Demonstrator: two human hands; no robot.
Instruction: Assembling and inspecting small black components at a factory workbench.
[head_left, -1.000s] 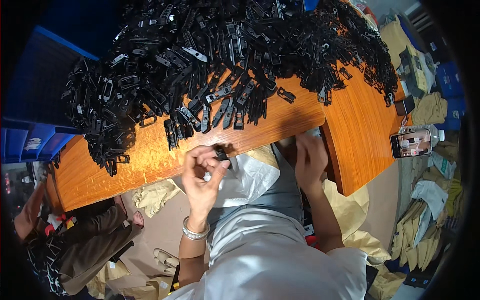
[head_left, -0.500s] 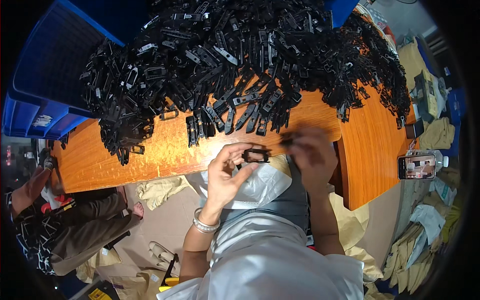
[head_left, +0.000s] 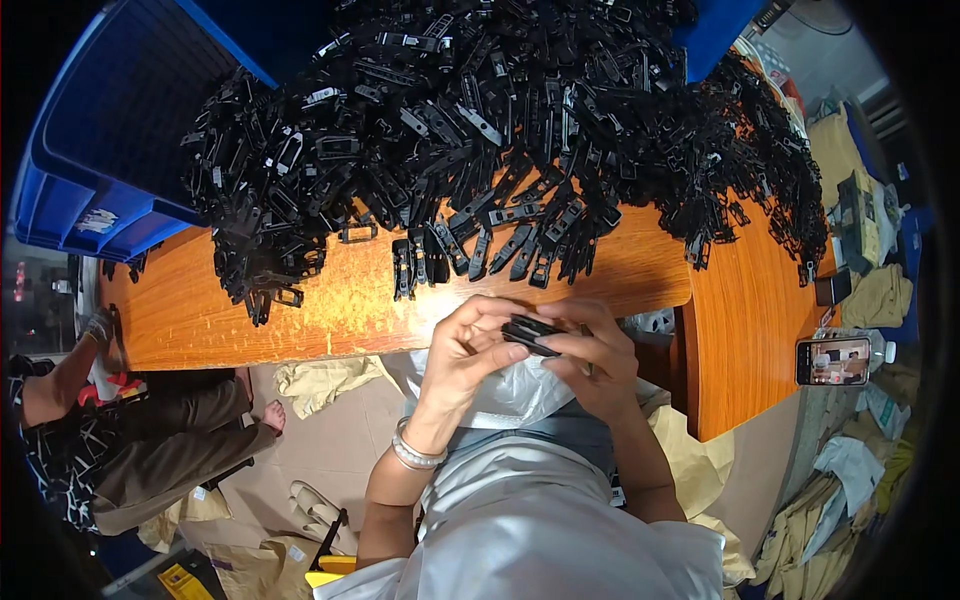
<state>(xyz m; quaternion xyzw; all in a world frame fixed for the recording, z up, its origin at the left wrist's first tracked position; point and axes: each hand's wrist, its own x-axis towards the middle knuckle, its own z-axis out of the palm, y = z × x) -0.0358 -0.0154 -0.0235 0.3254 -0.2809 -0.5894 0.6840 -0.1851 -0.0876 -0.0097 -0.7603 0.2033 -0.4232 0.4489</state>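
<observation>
In front of my body, just off the table's near edge, both hands meet around small black plastic parts. My left hand (head_left: 462,352) pinches a black plastic frame (head_left: 522,334) between thumb and fingers. The fingers of my right hand (head_left: 598,362) close on a slim black plastic piece against that frame; whether the two parts are joined I cannot tell. Beyond the hands, a large heap of similar black plastic parts (head_left: 440,130) covers the far side of the table, with longer clip-like pieces lying along its near edge.
The wooden table (head_left: 350,310) has a side wing (head_left: 745,340) at right. Blue crates (head_left: 110,205) stand at left and behind the heap. A phone (head_left: 833,362) leans by a bottle at right. Another person (head_left: 140,440) sits at left. A white bag (head_left: 510,395) lies over my lap.
My right hand has come in from the right with a black piece and now meets my left hand at the frame. The view has shifted slightly.
</observation>
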